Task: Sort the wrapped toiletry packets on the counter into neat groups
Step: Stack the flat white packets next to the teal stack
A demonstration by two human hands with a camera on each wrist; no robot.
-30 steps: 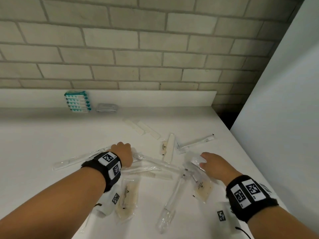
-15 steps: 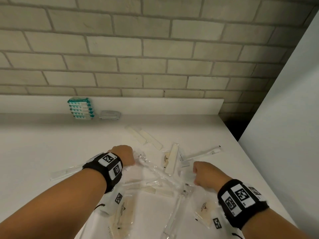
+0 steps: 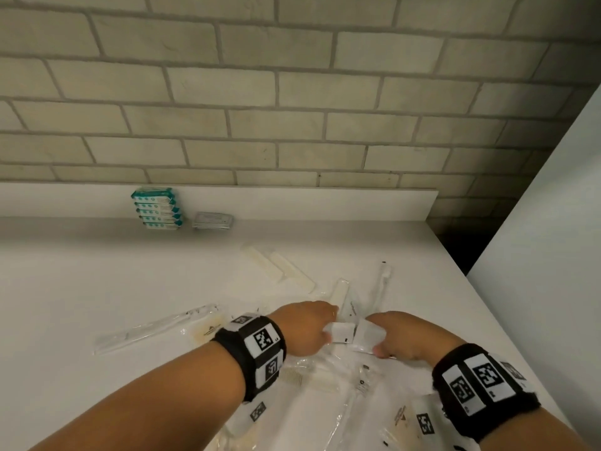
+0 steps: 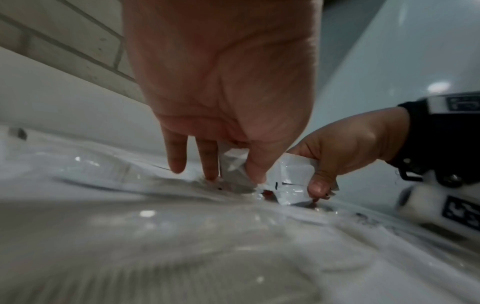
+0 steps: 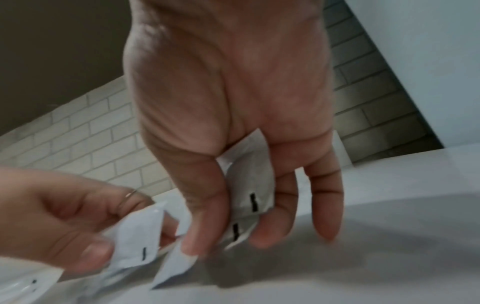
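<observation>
Above the heap of clear wrapped packets [image 3: 328, 379] on the white counter [image 3: 81, 288], my two hands meet. My left hand [image 3: 327, 333] pinches a small white sachet [image 3: 341, 333] between thumb and fingers; the left wrist view shows that sachet [image 4: 232, 164] held just over the wrappers. My right hand [image 3: 379, 346] grips two white sachets [image 3: 369, 335] stacked together; in the right wrist view these sachets [image 5: 249, 185] sit between thumb and fingers, each with a short black mark. The sachets of the two hands nearly touch.
A stack of teal packets [image 3: 157, 212] and a grey packet pile [image 3: 213, 220] stand against the backsplash. Two pale combs [image 3: 263, 262] lie mid-counter, a wrapped toothbrush [image 3: 156, 327] at left, another toothbrush [image 3: 380, 288] beyond my hands. The counter's edge [image 3: 507, 336] runs along the right.
Both hands left the packets they touched and came together at the middle. Each now holds small white sachets lifted off the pile. The far toothbrush has swung more upright.
</observation>
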